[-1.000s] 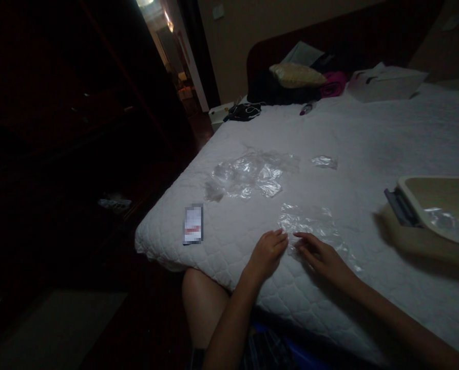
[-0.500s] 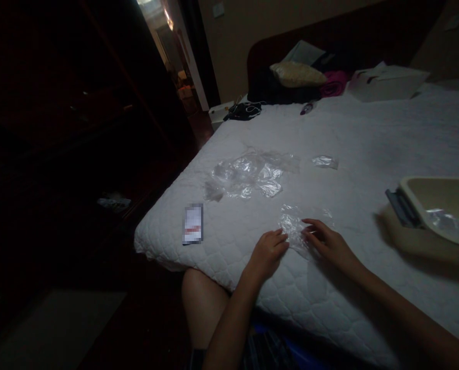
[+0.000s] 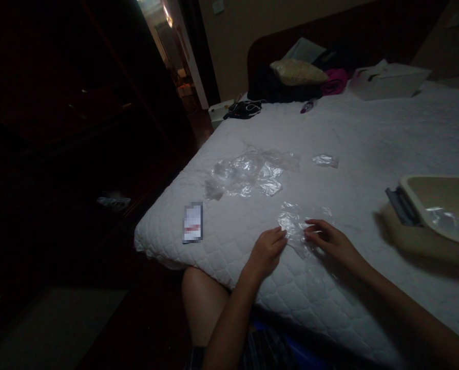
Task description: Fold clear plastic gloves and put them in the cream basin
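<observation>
A crumpled clear plastic bag [image 3: 291, 218] lies on the white quilted bed cover between my two hands. My left hand [image 3: 268, 249] rests at the bag's left edge, its fingers stretched forward over the plastic. From the right, my right hand [image 3: 327, 240] reaches onto the bag with its thumb and fingers apart, the fingertips touching it. Thin plastic also spreads beneath and below my right hand. Farther back is a loose heap of clear plastic bags [image 3: 248, 172], and a small folded plastic piece [image 3: 325, 161] lies to its right.
A beige tub [image 3: 401, 246] with a grey handle stands at the right, clear plastic inside. A blurred-out phone-like rectangle [image 3: 193, 223] lies near the bed's left edge. A white box [image 3: 391, 82], a pillow [image 3: 299, 72] and dark cloth lie by the headboard.
The plastic near my right hand has shifted slightly and now shows glints below the wrist. Both hands stay in almost the same place.
</observation>
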Demonstrator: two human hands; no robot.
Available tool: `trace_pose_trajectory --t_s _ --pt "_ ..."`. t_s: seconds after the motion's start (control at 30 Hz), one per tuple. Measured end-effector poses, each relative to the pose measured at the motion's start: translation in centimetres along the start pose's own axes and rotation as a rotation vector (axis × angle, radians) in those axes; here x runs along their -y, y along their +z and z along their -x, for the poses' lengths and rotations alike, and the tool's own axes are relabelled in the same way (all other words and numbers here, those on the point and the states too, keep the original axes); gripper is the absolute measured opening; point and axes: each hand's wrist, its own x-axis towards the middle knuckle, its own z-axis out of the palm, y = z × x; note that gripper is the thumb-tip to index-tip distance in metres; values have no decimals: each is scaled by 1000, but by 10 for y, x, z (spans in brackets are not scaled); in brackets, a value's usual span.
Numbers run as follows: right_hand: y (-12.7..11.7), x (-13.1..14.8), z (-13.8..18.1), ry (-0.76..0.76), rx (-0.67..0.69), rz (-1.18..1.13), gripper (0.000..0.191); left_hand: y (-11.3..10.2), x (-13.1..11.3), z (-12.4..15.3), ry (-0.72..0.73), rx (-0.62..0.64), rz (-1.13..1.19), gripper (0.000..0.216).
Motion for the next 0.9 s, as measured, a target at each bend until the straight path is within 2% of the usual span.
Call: trace_pose_trajectory --t_s 0.17,0.33,0.57,0.73,0.9 --pt "-2 -4 -1 -61 10 22 47 -4 -4 -2 -27 -36 25 28" --pt "3 -1 -1 -124 37 16 40 -6 -17 -6 -183 -178 162 29" --pt "3 5 0 -183 28 117 34 -1 -23 -9 -257 -112 161 10" --pt "-3 7 -1 -192 -3 260 31 0 -21 -10 -326 -128 167 5" --pt "-4 4 -6 -183 0 310 25 1 -21 -11 -336 -161 181 4"
